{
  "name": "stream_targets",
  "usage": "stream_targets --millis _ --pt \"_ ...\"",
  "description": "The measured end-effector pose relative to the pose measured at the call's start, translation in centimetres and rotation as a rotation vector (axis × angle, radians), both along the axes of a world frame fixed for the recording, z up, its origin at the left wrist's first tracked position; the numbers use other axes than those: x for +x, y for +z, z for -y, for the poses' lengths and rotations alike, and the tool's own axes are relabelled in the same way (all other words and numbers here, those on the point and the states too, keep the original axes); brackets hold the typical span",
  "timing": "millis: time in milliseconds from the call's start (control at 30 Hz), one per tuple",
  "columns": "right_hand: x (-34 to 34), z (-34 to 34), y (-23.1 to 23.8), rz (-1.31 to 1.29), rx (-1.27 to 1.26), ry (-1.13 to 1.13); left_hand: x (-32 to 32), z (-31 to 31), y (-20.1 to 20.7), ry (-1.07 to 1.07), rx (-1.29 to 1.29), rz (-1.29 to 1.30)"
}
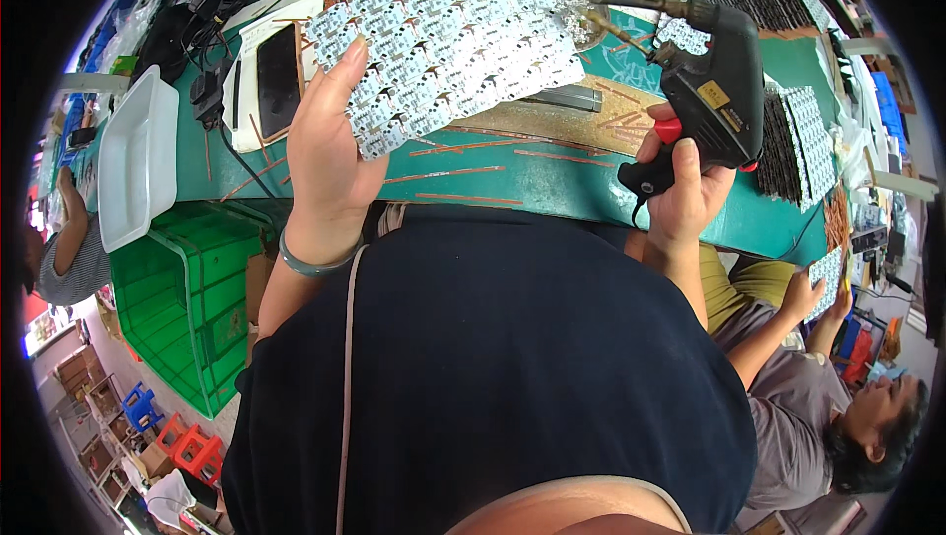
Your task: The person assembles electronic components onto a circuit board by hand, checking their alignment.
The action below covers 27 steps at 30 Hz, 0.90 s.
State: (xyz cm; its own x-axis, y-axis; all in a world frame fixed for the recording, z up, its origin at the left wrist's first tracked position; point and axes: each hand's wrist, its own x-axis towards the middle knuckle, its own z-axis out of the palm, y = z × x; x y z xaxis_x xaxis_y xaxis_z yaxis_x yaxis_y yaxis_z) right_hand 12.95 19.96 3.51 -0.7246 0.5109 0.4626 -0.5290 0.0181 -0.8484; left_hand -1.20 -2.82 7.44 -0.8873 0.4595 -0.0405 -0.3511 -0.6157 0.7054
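My left hand (pixel 330 156) grips the left edge of a white printed circuit board panel (pixel 443 52), its thumb on the upper face. The panel is tilted above the table and covered in small repeated dark patterns, with a bright glare across its middle. In my right hand (pixel 687 190) is a black soldering gun (pixel 714 92) with a red trigger, pointing left. Its metal tip reaches over a shallow metal dish (pixel 594 34) of silvery bits, close to the panel's right edge. I cannot tell whether the tip touches anything.
Copper-coloured strips lie scattered on the green table (pixel 463 185). A phone (pixel 280 77) lies left of the panel; stacked panels (pixel 798 146) stand at right. A white tub (pixel 138 161) and green crate (pixel 168 289) are at left. Another person (pixel 803 427) sits at right, holding a panel.
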Motion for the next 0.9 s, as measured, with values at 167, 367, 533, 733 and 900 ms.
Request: stream_targets --millis 167,367,533,733,900 --pt "-1.3 -0.4 0.0 0.100 -0.169 -0.119 0.1 0.2 -0.3 0.023 -0.006 0.023" --pt "-4.3 -4.3 -3.3 0.389 -0.586 0.061 -0.1 0.6 -0.7 -0.042 0.057 0.000" --pt "-5.6 -5.1 -3.7 0.459 -0.621 0.143 -0.2 0.4 -0.4 0.015 -0.016 0.040" --pt "-3.4 -1.9 -1.3 0.224 -0.266 -0.110 -0.7 0.6 -0.4 0.067 -0.034 0.101" --pt "0.6 -0.2 -0.7 0.089 0.101 0.087 -1.4 0.4 -0.5 0.028 -0.003 0.096"
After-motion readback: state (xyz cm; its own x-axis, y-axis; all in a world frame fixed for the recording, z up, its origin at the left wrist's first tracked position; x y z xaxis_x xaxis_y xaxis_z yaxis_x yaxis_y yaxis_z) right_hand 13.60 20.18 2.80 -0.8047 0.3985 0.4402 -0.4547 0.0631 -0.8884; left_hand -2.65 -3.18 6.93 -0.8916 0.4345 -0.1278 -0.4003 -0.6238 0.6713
